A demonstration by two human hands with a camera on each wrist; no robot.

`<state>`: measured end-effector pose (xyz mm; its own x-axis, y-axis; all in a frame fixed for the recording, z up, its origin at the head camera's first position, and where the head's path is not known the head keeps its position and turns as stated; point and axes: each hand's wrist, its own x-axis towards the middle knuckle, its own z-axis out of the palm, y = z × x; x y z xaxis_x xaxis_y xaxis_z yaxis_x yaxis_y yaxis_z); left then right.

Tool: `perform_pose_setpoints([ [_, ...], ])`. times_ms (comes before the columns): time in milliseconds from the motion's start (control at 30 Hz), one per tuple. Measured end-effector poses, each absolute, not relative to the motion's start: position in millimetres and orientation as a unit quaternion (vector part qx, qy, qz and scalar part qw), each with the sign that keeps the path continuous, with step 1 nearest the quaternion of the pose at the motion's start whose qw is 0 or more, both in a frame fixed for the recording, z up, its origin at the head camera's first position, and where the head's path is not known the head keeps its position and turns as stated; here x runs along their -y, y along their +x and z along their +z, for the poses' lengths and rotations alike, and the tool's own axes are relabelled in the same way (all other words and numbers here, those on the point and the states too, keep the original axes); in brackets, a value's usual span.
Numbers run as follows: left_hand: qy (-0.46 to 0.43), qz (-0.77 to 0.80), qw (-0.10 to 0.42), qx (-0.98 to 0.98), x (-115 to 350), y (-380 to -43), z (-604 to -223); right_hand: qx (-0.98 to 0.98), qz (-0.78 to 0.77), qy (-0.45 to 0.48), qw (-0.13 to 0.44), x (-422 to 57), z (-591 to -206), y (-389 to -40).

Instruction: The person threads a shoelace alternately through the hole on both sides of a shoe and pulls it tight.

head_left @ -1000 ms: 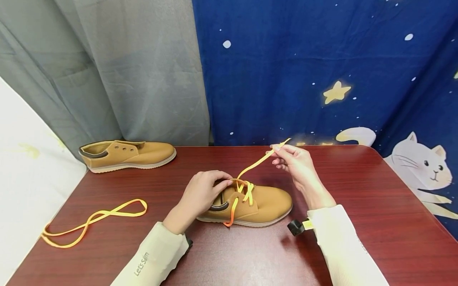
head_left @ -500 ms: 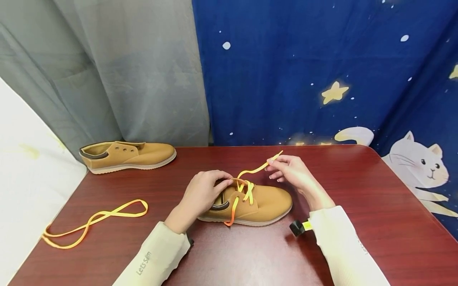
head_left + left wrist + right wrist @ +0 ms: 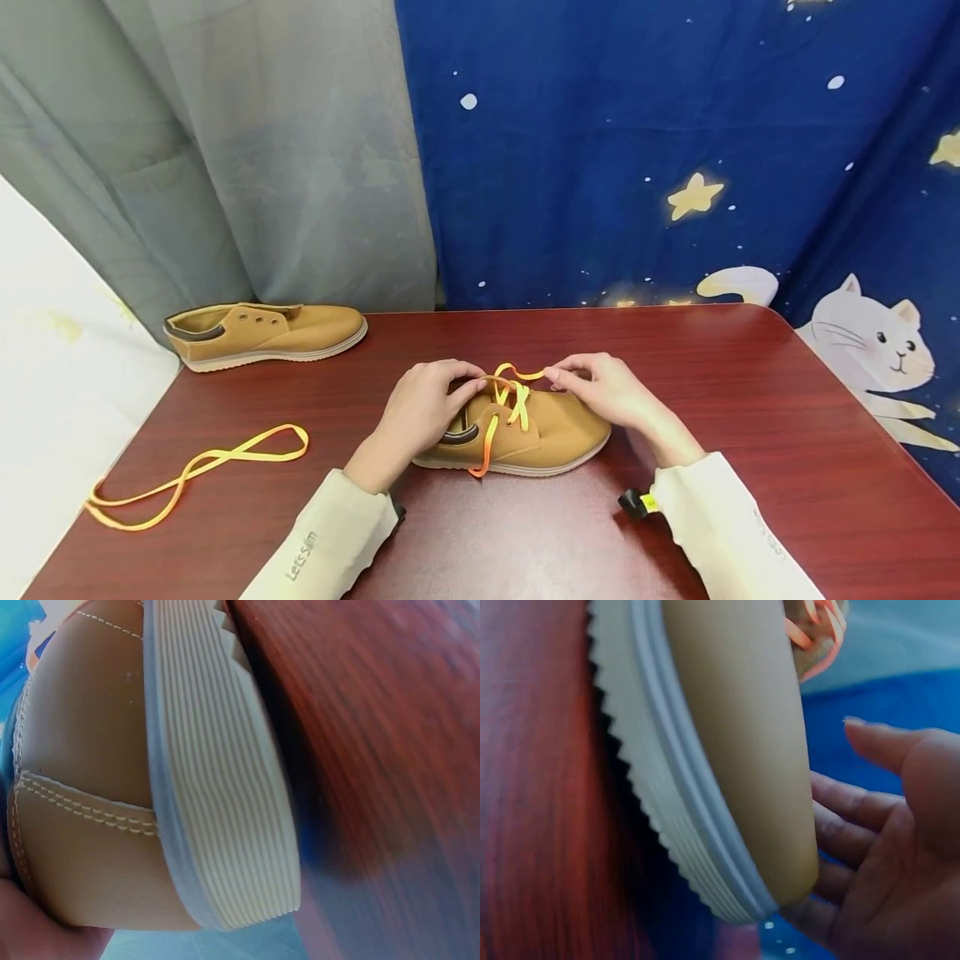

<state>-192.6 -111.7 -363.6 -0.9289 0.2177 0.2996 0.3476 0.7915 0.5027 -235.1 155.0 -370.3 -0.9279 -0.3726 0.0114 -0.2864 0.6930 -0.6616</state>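
Note:
Over the heel end of a tan shoe (image 3: pixel 566 429), my left hand (image 3: pixel 423 408) pinches the shoe's tongue near the top of the lacing. A yellow-orange shoelace (image 3: pixel 521 406) crosses through the eyelets, one orange end hanging down the near side. Its other end arcs over the shoe to the fingertips of my right hand (image 3: pixel 607 387), above the toe. In the right wrist view, the right thumb stands apart from the fingers, whose tips pass behind the shoe's toe. The left wrist view shows the heel and ribbed sole (image 3: pixel 217 772) close up.
An unlaced matching shoe (image 3: pixel 322 329) stands at the back left of the red-brown table (image 3: pixel 787 417). A loose yellow-orange lace (image 3: pixel 213 454) lies looped at the left edge. Grey and blue curtains (image 3: pixel 570 167) hang behind the table.
My right hand has come down and left toward the shoe, its lace end lowering from a raised line to a low curve. The left hand and the shoe have stayed put.

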Motion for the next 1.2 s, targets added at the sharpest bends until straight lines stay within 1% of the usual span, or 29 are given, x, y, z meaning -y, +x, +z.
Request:
perform_pose_setpoints([
  [100, -0.15, -0.283, 0.116, 0.94, 111.8, -193.0, -364.5, -0.926, -0.299, -0.227, 0.042, -150.6, -367.1, -222.2],
  [200, -0.148, -0.283, 0.109, 0.941, 111.0, -193.5, -365.2, -0.932, -0.254, -0.255, 0.05, -148.5, -364.4, -207.5],
  [300, -0.153, -0.288, 0.096, 0.94, 111.8, -195.0, -365.8, -0.943, -0.198, -0.264, 0.051, -146.4, -363.1, -196.2],
  [433, -0.178, -0.286, 0.056, 0.94, 115.5, -197.1, -364.1, -0.947, -0.159, -0.276, 0.039, -144.6, -366.0, -188.3],
  [667, -0.241, -0.237, -0.042, 0.94, 138.0, -191.6, -352.0, -0.944, -0.15, -0.292, 0.02, -137.0, -369.7, -188.2],
  [767, -0.264, -0.215, -0.066, 0.938, 144.6, -188.3, -348.7, -0.945, -0.147, -0.292, 0.023, -136.1, -369.5, -188.5],
  [867, -0.274, -0.194, -0.069, 0.939, 146.2, -185.8, -347.1, -0.947, -0.138, -0.289, 0.024, -135.5, -368.5, -188.5],
  [1000, -0.274, -0.178, -0.06, 0.943, 143.1, -185.2, -347.2, -0.951, -0.137, -0.275, 0.03, -134.5, -366.2, -189.3],
  [1200, -0.252, -0.187, -0.046, 0.948, 134.2, -186.9, -352.1, -0.948, -0.156, -0.275, 0.04, -135.2, -365.5, -191.9],
])
